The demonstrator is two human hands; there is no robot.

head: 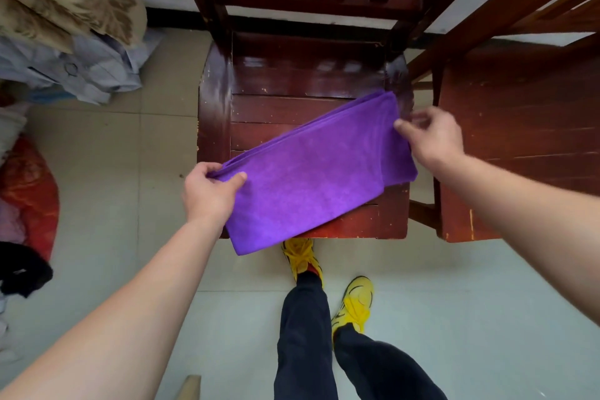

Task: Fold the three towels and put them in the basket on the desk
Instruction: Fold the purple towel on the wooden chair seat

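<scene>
A purple towel [311, 172], folded into a long band of several layers, lies slanted over the seat of a dark red wooden chair [292, 81]; its near corner hangs past the seat's front edge. My left hand [211, 191] pinches the towel's left end between thumb and fingers. My right hand [431, 136] holds the right end, thumb on top of the cloth. No basket, desk or other towel is in view.
A second dark wooden chair [519, 127] stands close on the right. Piled bedding and clothes [65, 29] lie at the left, with a red bundle [29, 191] and black cloth [22, 269] below. My legs and yellow shoes [354, 302] stand on the tiled floor.
</scene>
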